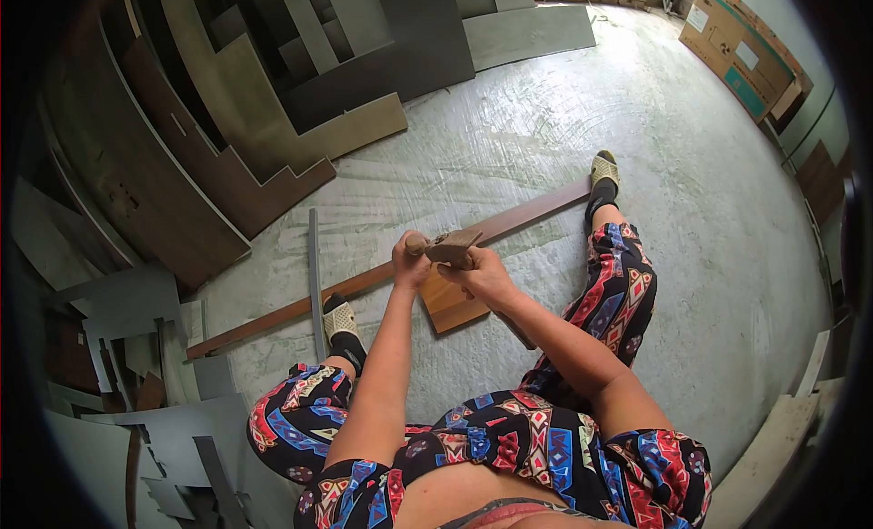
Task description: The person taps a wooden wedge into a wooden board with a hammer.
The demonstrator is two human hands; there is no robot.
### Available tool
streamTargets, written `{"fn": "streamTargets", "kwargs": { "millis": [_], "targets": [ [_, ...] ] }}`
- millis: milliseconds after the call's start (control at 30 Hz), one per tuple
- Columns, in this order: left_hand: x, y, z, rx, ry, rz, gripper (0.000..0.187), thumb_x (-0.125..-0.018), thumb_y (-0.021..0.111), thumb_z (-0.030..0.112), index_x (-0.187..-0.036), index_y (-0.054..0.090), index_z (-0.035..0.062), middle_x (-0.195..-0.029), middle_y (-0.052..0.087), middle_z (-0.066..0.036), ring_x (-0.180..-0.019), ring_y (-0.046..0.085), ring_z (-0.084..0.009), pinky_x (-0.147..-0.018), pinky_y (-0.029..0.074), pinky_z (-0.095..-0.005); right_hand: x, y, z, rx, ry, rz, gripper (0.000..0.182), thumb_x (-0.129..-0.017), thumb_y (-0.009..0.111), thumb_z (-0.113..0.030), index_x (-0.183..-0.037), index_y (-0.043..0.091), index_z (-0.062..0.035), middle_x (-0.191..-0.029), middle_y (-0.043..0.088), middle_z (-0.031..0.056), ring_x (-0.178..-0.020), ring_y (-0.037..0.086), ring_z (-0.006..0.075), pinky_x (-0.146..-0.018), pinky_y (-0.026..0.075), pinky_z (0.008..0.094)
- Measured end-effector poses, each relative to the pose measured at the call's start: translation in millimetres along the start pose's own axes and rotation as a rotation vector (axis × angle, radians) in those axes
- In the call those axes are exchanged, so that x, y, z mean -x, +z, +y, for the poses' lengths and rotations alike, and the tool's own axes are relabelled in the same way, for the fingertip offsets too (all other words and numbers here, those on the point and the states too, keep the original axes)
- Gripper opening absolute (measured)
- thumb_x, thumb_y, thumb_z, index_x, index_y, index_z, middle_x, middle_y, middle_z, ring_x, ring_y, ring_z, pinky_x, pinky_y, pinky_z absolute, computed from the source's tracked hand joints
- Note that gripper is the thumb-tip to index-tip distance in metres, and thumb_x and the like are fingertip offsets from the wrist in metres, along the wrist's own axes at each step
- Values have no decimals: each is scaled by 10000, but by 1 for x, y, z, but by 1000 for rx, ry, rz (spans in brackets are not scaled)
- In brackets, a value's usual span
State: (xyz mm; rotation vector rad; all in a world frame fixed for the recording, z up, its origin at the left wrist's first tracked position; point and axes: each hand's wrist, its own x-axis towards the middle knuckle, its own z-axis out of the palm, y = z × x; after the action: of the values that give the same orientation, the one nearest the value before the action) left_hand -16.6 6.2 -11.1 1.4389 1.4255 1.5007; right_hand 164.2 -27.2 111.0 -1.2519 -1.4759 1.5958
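My left hand [412, 263] is closed round an upright tool with a round wooden handle end [416, 244]; its lower part is hidden by the hand. My right hand [486, 279] grips a hammer [452, 247], whose worn, brownish head is right beside that handle end. The hammer's handle slants down below my right wrist. Under both hands is a wooden block [452, 309] on the floor. A long brown wooden strip [532, 212] runs across the floor beneath my hands, its right end against one foot. Where the tool's tip rests cannot be seen.
A thin grey strip [315, 274] crosses the long strip near my left foot [342, 322]. Large cut panels [136, 156] lean at the left and back. Board offcuts [182, 447] lie at the lower left. A cardboard box [741, 56] stands at the upper right on the concrete floor.
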Motion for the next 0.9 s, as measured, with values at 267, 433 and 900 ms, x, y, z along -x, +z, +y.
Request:
{"fn": "streamTargets", "kwargs": {
  "millis": [267,433,900],
  "targets": [
    [2,0,17,-97,60,-53,218,-692,728,166,-769,548,71,-703,589,-39,-655,563,-148,-624,466,-287,0,1,-4,73,-82,-38,269,-819,703,-229,-985,649,-23,-655,542,-22,-512,492,55,-446,407,219],
    [5,3,12,-107,-9,-65,212,-694,716,153,-758,532,70,-697,578,-47,-651,557,-153,-614,460,-297,-5,6,3,157,-134,-67,300,-807,707,-261,-984,651,-26,-643,540,-18,-530,508,65,-457,415,229],
    [6,7,-15,192,-180,-45,188,-728,686,145,-766,524,59,-706,576,-85,-650,565,-212,-615,461,-329,-7,6,2,235,-76,-30,283,-803,710,-263,-963,656,-35,-634,523,-28,-519,500,63,-460,415,237]
  ]
}}
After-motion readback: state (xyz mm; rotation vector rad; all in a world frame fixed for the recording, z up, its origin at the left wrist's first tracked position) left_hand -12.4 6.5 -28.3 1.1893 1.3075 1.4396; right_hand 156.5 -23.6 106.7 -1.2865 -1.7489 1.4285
